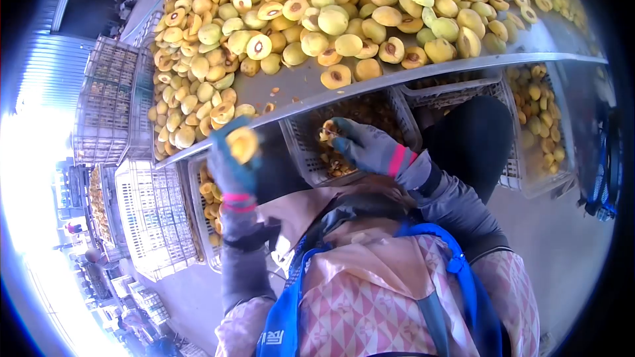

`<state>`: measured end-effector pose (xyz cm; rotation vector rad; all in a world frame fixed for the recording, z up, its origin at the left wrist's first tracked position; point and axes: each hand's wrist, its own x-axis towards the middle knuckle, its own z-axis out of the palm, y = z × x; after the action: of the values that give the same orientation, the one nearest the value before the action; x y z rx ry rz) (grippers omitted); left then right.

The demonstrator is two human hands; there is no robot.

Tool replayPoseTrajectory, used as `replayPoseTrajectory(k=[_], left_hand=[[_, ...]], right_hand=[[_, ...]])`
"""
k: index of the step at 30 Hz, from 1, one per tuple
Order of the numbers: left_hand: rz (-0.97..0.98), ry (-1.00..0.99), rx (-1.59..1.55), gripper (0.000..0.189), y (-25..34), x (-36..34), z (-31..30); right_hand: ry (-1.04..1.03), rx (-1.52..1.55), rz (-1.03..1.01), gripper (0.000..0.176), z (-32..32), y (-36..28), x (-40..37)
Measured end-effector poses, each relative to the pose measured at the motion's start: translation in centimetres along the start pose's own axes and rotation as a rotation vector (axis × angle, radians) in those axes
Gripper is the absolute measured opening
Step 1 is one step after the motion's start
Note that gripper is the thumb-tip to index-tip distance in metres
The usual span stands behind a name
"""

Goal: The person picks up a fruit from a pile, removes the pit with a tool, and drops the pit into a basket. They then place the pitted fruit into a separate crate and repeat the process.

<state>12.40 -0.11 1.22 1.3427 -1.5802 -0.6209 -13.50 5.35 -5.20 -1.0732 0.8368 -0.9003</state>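
My left hand (233, 162), in a grey glove with a pink band, is closed around a yellow peach half (243, 145), its hollow side turned up; motion blurs it slightly. My gloved right hand (367, 145) is closed, pinching a small brown piece (327, 132) that looks like a peach pit with flesh on it. Whether a tool is also in that hand cannot be made out. Below the right hand stands a crate (409, 119) with brown pits and scraps in it. Halved peaches (331, 20), several with pits showing, are heaped on the metal table (291, 86) in front of me.
The table's raised metal edge (423, 74) runs between my hands and the heap. A crate of peach halves (539, 119) stands at the right, and more halves (210, 201) lie in one at my left. White plastic crates (155, 215) and stacked crates (106, 102) are farther left.
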Motion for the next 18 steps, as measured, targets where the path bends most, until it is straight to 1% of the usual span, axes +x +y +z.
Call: replayPoseTrajectory(k=[1, 2, 3, 4, 5, 6, 7, 8, 9, 10, 11, 12, 13, 14, 15, 16, 17, 18], left_hand=[[-0.277, 0.06, -0.069, 0.04, 2.5, -0.1, -2.3], [-0.076, 0.146, 0.038, 0.035, -3.1, -0.4, -6.8], [0.143, 0.018, 0.25, 0.035, -4.1, -0.1, -10.1], [-0.062, 0.096, 0.054, 0.033, -6.3, -0.7, -12.7], [-0.474, 0.073, 0.134, 0.029, -5.7, -1.0, -15.0], [-0.568, -0.018, 0.25, 0.025, -6.6, -0.7, -16.2], [-0.299, -0.152, 0.61, 0.025, -7.6, -0.3, -17.1], [-0.011, -0.28, 0.958, 0.025, -8.2, 0.1, -17.6], [0.056, -0.212, 0.84, 0.026, -8.3, 1.7, -16.7], [0.115, -0.146, 0.719, 0.028, -8.7, 4.0, -15.3], [0.148, -0.15, 0.715, 0.031, -6.3, 6.0, -12.6], [0.184, -0.152, 0.716, 0.035, -2.9, 8.1, -9.0], [0.21, -0.201, 0.612, 0.043, -1.3, 10.2, -5.8], [0.413, -0.233, 0.623, 0.047, -1.2, 12.5, -3.1], [0.482, -0.294, 0.587, 0.047, -1.0, 14.3, -0.2], [0.55, -0.356, 0.548, 0.047, -0.8, 16.1, 2.5], [0.547, -0.398, 0.676, 0.047, -1.6, 18.0, 5.0], [0.541, -0.44, 0.803, 0.048, -2.7, 19.5, 6.9]], right_hand=[[0.122, -0.582, -0.007, 0.044, -0.2, 1.6, 0.1], [0.248, -1.161, -0.015, 0.04, -0.3, 3.0, 0.5], [0.244, -1.157, -0.02, 0.04, -0.4, 4.3, 1.0], [0.156, -1.275, 0.138, 0.039, -0.5, 5.3, 1.4], [0.068, -1.389, 0.3, 0.039, -0.8, 6.5, 1.8], [0.07, -1.39, 0.298, 0.039, -1.2, 8.6, 1.5], [-0.092, -1.567, 0.226, 0.036, -1.5, 10.9, 0.7], [-0.26, -1.739, 0.148, 0.034, -1.8, 11.9, 0.4], [-0.255, -1.744, 0.149, 0.034, -1.5, 10.1, 0.9], [-0.163, -1.633, 0.221, 0.032, -1.0, 8.5, 1.4], [-0.078, -1.521, 0.286, 0.03, -0.5, 6.4, 1.7], [-0.085, -1.528, 0.283, 0.03, -0.3, 4.8, 1.6], [0.024, -1.376, 0.18, 0.025, 0.0, 3.3, 1.4], [0.134, -1.219, 0.081, 0.022, 0.1, 2.4, 1.3], [0.138, -1.219, 0.079, 0.022, 0.1, 2.2, 1.3], [0.181, -1.196, 0.009, 0.026, 0.2, 2.1, 1.2], [0.224, -1.172, -0.059, 0.031, 0.2, 2.0, 1.1], [0.229, -1.173, -0.054, 0.031, 0.1, 1.6, 1.1]])
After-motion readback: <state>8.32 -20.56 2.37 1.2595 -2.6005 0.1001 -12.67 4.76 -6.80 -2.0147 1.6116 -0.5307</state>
